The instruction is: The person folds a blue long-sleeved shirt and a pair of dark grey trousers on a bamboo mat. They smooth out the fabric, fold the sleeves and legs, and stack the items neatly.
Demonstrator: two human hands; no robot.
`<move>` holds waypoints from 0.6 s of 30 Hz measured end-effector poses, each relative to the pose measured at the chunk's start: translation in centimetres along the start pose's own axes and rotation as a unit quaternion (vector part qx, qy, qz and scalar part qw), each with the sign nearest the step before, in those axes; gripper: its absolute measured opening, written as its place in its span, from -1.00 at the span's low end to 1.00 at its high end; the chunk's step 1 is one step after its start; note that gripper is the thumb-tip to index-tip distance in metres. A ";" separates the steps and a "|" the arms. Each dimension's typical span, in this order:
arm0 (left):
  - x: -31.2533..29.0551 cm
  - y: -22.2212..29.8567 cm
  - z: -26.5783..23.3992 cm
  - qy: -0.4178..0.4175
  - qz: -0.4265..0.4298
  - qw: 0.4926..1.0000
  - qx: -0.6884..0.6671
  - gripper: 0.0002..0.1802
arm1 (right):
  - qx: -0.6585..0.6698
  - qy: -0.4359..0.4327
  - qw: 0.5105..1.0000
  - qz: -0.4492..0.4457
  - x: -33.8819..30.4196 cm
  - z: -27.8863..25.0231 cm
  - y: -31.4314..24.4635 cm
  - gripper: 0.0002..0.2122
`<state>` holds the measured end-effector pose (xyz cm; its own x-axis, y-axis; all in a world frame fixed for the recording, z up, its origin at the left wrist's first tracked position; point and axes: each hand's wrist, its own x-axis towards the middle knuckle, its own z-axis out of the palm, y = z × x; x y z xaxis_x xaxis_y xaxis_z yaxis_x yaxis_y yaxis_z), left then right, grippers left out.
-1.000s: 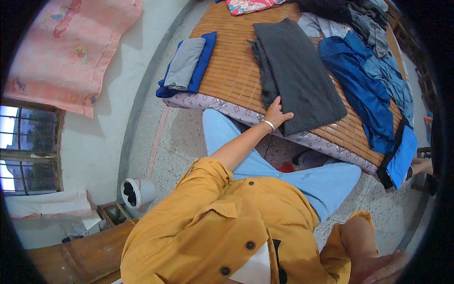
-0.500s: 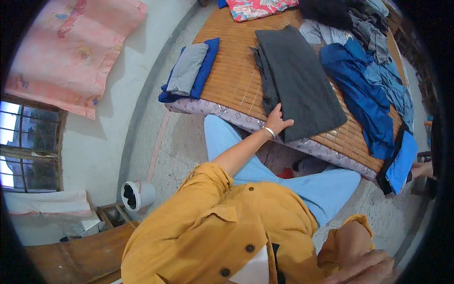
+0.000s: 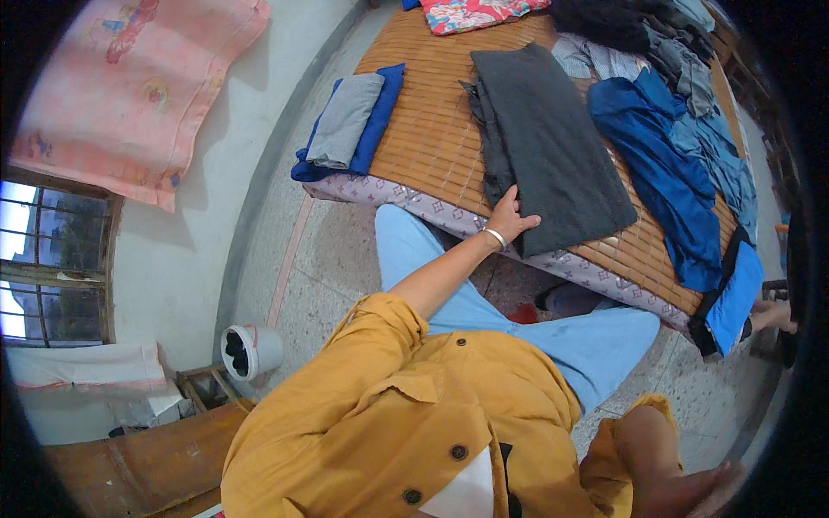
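Note:
A dark grey garment [image 3: 553,147], folded into a long rectangle, lies on the bamboo mat [image 3: 432,147] of a bed. My left hand [image 3: 514,218], with a silver bracelet at the wrist, rests on its near left corner. The thumb is stretched out to the right and the fingers lie flat on the cloth. Low at the right, beside my body, is my right hand [image 3: 695,494], away from the bed and smeared by motion. Left of the grey garment, a folded light grey cloth [image 3: 345,121] sits on a folded blue one [image 3: 386,112].
Rumpled blue clothing [image 3: 648,164] and a heap of dark clothes [image 3: 604,26] cover the bed's right side. A red floral cloth [image 3: 484,13] lies at the far end. A white bucket [image 3: 266,350] stands left on the floor. Someone's hand [image 3: 773,316] shows at the right edge.
My right hand has shifted slightly down and to the right and is more blurred. My left hand stays at the same corner of the grey garment. The view has tilted slightly.

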<state>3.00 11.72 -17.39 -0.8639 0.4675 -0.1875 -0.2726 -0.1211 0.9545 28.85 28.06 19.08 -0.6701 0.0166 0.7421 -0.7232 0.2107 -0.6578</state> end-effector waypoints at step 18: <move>0.1 -1.1 -1.3 0.010 0.011 0.999 0.035 -0.11 | -0.001 -0.086 0.992 0.092 1.0 0.0 0.1 -0.81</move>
<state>2.69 10.80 -18.79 -0.8775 0.4481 -0.1710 -0.2243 -0.0685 0.9721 28.10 28.13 19.80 -0.8098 -0.1119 0.5759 -0.5853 0.2210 -0.7801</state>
